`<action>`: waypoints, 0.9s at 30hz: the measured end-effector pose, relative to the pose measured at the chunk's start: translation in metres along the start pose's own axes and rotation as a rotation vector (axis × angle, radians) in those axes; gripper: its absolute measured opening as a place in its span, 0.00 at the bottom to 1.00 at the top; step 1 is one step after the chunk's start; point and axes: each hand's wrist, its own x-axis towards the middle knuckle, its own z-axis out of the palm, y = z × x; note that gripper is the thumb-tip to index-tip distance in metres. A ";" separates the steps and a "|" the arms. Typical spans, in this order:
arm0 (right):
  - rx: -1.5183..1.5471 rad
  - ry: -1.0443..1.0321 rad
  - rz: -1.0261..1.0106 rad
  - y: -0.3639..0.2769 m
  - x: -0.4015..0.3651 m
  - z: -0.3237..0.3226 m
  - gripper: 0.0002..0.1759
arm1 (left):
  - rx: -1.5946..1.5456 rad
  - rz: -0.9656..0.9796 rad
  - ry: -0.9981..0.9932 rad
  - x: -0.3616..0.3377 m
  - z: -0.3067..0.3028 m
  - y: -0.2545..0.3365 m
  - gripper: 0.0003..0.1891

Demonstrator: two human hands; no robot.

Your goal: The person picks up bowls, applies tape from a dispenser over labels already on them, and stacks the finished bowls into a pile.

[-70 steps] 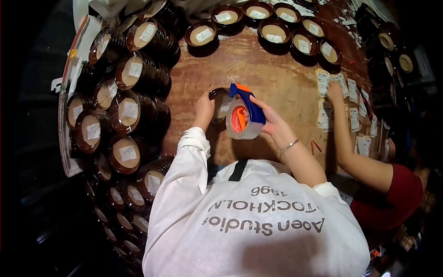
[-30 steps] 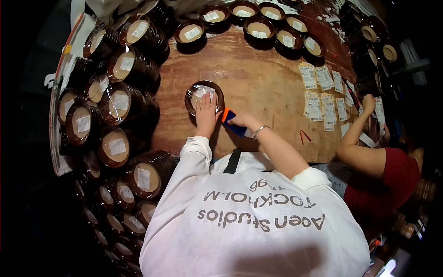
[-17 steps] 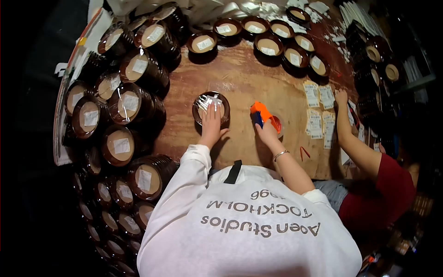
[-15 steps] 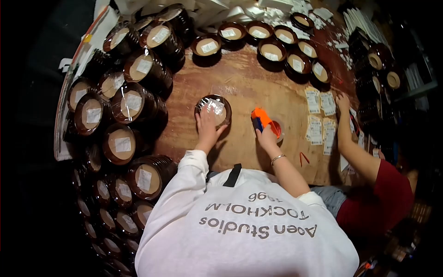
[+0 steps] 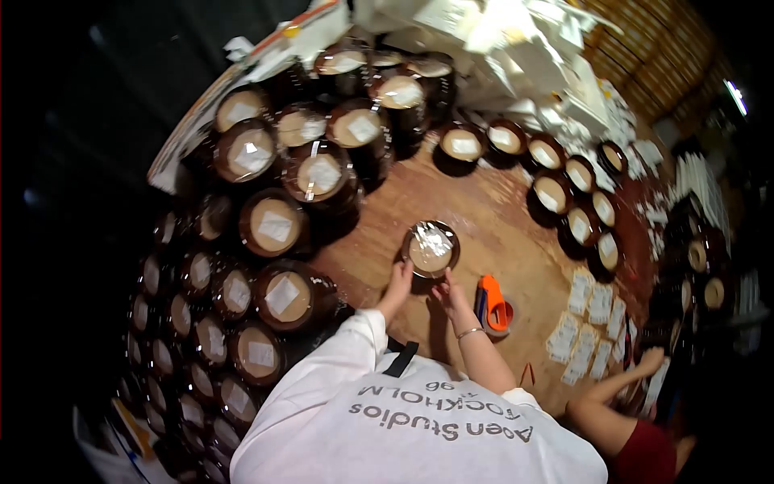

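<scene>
Two bare hands meet at the near edge of a round brown container (image 5: pixel 431 248). It sits on a wooden table (image 5: pixel 500 218), just ahead of a person in a white shirt (image 5: pixel 419 427). Shiny clear tape crosses the container's tan lid. From the fingers, the container lies at twelve o'clock; being round, it has no long axis.

The left hand (image 5: pixel 398 280) touches its wall at about seven o'clock. The right hand (image 5: pixel 448 294), a thin bracelet at the wrist, touches at about five o'clock. Both are equally near. The fingers of each hand lie close together against the rim, but they are too small to show whether they grip or only press.

At three o'clock from the right hand, just beside it but apart, an orange and blue tape dispenser (image 5: pixel 492 302) rests on the table. Stacks of similar containers (image 5: pixel 274 226) crowd from eight to one o'clock. Paper labels (image 5: pixel 588 323) lie at four o'clock, near a co-worker's hand (image 5: pixel 649 361) whose arm is partly cut off by the frame.
</scene>
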 end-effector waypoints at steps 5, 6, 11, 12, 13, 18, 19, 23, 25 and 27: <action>-0.125 0.003 0.015 0.001 0.035 0.014 0.23 | -0.022 0.138 -0.103 -0.117 -0.033 0.037 0.19; -0.149 0.025 -0.007 0.002 0.039 0.014 0.22 | -0.040 0.116 -0.125 -0.129 -0.043 0.036 0.19; 0.029 -0.239 -0.084 0.003 0.055 0.002 0.28 | -0.115 0.133 -0.012 -0.154 -0.077 0.038 0.16; 0.006 -0.159 -0.127 -0.001 0.043 0.007 0.29 | -0.086 0.171 -0.022 -0.155 -0.083 0.047 0.16; 0.022 -0.205 -0.124 -0.004 0.046 0.002 0.32 | -0.049 0.212 -0.035 -0.154 -0.091 0.057 0.16; -0.120 -0.478 -0.376 -0.038 0.007 0.023 0.40 | -0.116 0.290 -0.024 -0.174 -0.123 0.092 0.14; -0.168 -0.428 -0.425 -0.049 -0.028 0.052 0.37 | -0.087 0.318 -0.035 -0.180 -0.131 0.098 0.13; -0.331 -0.583 -0.538 -0.070 -0.101 0.143 0.26 | -0.044 0.339 -0.048 -0.196 -0.165 0.104 0.12; -0.377 -0.701 -0.541 -0.063 -0.121 0.192 0.19 | -0.119 0.349 -0.008 -0.201 -0.181 0.099 0.13; -0.397 -0.783 -0.430 -0.038 -0.161 0.257 0.18 | -0.134 0.324 0.021 -0.206 -0.200 0.096 0.14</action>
